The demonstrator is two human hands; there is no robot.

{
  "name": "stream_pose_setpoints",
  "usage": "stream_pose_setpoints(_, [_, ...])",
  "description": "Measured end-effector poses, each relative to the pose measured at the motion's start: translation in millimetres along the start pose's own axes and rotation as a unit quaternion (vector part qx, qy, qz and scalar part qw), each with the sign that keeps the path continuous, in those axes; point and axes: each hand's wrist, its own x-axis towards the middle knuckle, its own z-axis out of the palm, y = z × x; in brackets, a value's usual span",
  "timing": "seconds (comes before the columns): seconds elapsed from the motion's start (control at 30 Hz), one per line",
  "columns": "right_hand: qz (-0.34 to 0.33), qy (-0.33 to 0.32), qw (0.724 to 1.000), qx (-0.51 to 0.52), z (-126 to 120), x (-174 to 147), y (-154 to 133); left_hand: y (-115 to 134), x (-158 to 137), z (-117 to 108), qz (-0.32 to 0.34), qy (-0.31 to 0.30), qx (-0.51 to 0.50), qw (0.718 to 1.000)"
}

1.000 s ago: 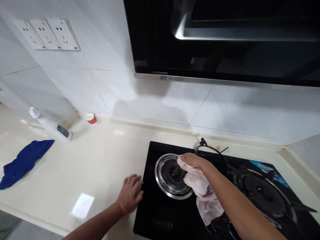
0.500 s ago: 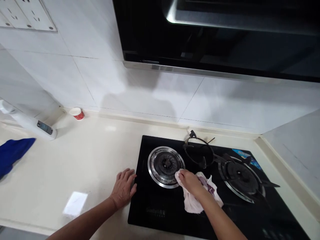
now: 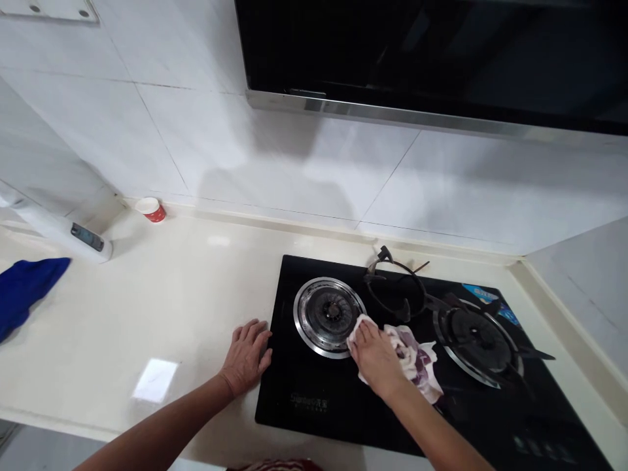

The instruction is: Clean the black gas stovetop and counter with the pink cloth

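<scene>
My right hand (image 3: 377, 358) presses a white and purple cloth (image 3: 420, 366) onto the black glass gas stove (image 3: 314, 392). Its fingers are bunched over the cloth at the right rim of the left burner (image 3: 330, 315), which has no grate on it. My left hand (image 3: 248, 355) lies flat on the cream countertop (image 3: 196, 314), fingers stretched out, the fingertips at the stove's left edge. A dark pan support (image 3: 409, 309) sits off its burner, between the two burners toward the back. The right burner (image 3: 473, 337) has a dark support on it.
A black range hood (image 3: 417, 65) hangs above the stove, against the tiled wall (image 3: 294, 170). On the counter at the left are a red and white paper cup (image 3: 153, 210), a white long-bodied device with a small display (image 3: 69, 232) and a blue cloth (image 3: 29, 288).
My right hand has shifted and turned at the burner's right rim, and the cloth is bunched differently under it. My left hand stays on the counter. The view has tilted slightly downward.
</scene>
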Motion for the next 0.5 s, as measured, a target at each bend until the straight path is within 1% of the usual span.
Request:
stream_pose_setpoints(0.07, [-0.003, 0.028, 1.000, 0.004, 2, -14, -25, 1, 0, 0, -0.001, 0.002, 0.001, 1.000])
stream_pose_setpoints(0.13, [-0.014, 0.041, 0.999, 0.019, 1, -25, -49, 2, 0, 0, -0.002, 0.004, 0.003, 1.000])
stream_pose_setpoints(0.23, [-0.027, 0.041, 0.997, 0.065, -6, -25, -80, 2, 0, 0, -0.003, -0.003, 0.007, 1.000])
stream_pose_setpoints(0.3, [-0.012, 0.029, 0.995, 0.094, -13, -11, -96, 2, 0, 0, -0.001, -0.010, 0.011, 1.000])
stream_pose_setpoints(0.37, [0.011, 0.012, 0.992, 0.124, -20, 9, -110, 2, 0, 0, 0.000, -0.012, 0.014, 1.000])
stream_pose_setpoints(0.43, [0.028, 0.002, 0.984, 0.174, -26, 30, -123, 1, -1, 1, 0.000, -0.008, 0.017, 1.000])
stream_pose_setpoints(0.5, [0.029, 0.008, 0.973, 0.227, -30, 48, -135, 0, -1, 1, 0.004, -0.003, 0.018, 1.000])
